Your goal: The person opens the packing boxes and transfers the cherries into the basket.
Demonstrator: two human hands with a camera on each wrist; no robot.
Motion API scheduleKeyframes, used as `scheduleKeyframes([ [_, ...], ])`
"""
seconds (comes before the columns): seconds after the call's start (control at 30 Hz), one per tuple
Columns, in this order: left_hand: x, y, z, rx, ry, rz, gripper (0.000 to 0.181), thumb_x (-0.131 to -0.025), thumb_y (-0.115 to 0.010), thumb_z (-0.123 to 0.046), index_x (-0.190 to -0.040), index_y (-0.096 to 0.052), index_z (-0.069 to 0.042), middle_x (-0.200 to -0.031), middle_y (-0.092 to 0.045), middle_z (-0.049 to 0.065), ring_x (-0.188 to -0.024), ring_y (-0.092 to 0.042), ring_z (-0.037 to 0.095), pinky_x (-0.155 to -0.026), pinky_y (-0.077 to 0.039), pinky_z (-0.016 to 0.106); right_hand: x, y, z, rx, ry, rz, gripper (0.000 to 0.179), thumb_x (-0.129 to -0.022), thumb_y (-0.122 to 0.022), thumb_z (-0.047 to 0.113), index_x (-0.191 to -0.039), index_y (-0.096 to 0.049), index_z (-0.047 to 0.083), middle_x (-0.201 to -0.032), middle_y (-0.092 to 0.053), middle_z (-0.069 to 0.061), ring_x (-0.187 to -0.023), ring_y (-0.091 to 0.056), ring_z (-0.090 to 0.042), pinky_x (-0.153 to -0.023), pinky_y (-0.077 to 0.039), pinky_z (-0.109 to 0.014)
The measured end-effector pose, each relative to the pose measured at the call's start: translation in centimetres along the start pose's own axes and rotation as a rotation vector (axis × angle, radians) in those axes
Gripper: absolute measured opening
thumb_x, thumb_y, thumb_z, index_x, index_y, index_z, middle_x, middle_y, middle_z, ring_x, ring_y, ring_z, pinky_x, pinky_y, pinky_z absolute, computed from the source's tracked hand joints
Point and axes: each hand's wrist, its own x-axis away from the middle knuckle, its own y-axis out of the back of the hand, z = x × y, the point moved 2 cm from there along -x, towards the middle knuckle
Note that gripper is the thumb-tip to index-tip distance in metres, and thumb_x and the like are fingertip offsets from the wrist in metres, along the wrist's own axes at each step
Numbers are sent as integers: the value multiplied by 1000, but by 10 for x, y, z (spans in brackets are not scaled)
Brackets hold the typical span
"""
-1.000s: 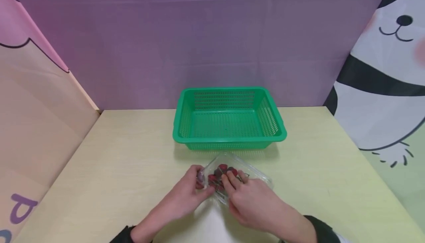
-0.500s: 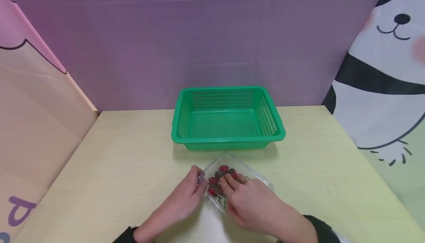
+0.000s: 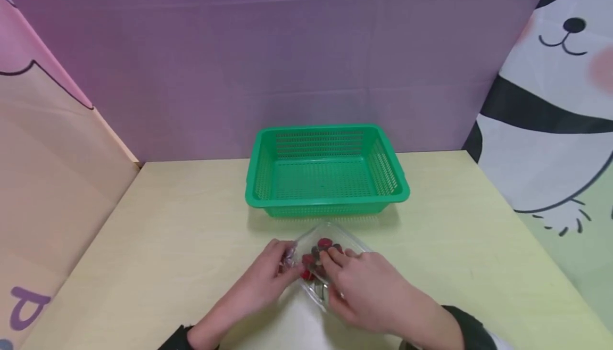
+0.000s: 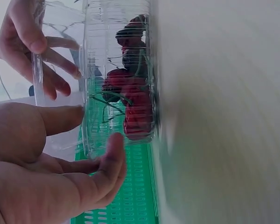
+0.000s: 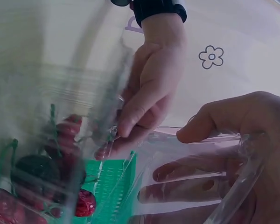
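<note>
A clear plastic box (image 3: pixel 328 228) stands on the table, with red and dark cherries (image 4: pixel 137 107) on green stems inside. My left hand (image 3: pixel 270 270) holds its left end, thumb near the rim and fingers along the outer wall. On the other side, my right hand (image 3: pixel 366 291) overlaps the box in the head view. The right wrist view shows that hand's thumb and fingers on either side of a clear lid (image 5: pixel 231 200), gripping it. Through the plastic the right fingers show stretched out. Part of the fruit is hidden behind the right hand.
A green perforated basket (image 3: pixel 330 201) stands just behind the box, at the back of the pale wooden table (image 3: pixel 167 233). Purple cloth (image 3: pixel 297 47) hangs behind the table. Printed cloths flank it, a panda (image 3: pixel 541 105) on the right one.
My left thumb drew back from over the box, then moved slightly inward again. The right hand stays almost in place, and the lid edge beyond it shows less than before.
</note>
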Motion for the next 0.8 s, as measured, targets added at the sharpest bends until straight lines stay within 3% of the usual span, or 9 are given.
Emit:
scheduleKeyframes([
  [0.07,0,0,0,19,2,8,56,-94,-67,-22,-138,-47,7,-107,-49,8,-94,-56,19,-78,-50,20,0,3,-1,-19,-15,-15,50,-90,-60,35,-124,-65,0,-117,-65,-12,-93,-69,-22,-60,-54,-28],
  [0.17,1,0,-1,19,4,14,66,-90,-73,-21,-141,-44,9,-109,-48,10,-93,-56,20,-77,-50,20,2,6,-2,-59,-31,-78,48,-89,-62,33,-124,-65,0,-117,-65,-11,-76,-69,-16,-54,-51,-26],
  [0.33,0,2,-2,8,-5,12,70,-86,-77,-18,-141,-44,9,-112,-49,11,-93,-56,20,-76,-51,21,6,13,-8,-167,-64,-136,44,-88,-64,28,-124,-65,2,-117,-65,-5,-58,-61,-9,-53,-48,-23],
  [0.47,0,5,-4,-8,1,26,71,-86,-77,-20,-142,-44,8,-114,-50,12,-94,-56,20,-75,-50,20,8,20,-15,-280,-105,-137,35,-90,-63,23,-120,-65,6,-88,-65,8,-50,-49,0,-48,-40,-16],
  [0.57,0,6,-3,-18,12,38,71,-86,-76,-21,-142,-44,7,-113,-50,13,-93,-56,21,-73,-50,19,9,26,-20,-309,-124,-146,31,-90,-63,21,-117,-65,6,-73,-56,13,-50,-44,3,-47,-39,-15],
  [0.8,-1,11,-3,-56,27,27,66,-86,-76,-21,-140,-48,5,-113,-51,12,-93,-56,21,-72,-49,18,15,36,-33,-377,-161,-127,35,-92,-64,22,-122,-64,4,-80,-61,14,-63,-55,3,-62,-49,-17],
])
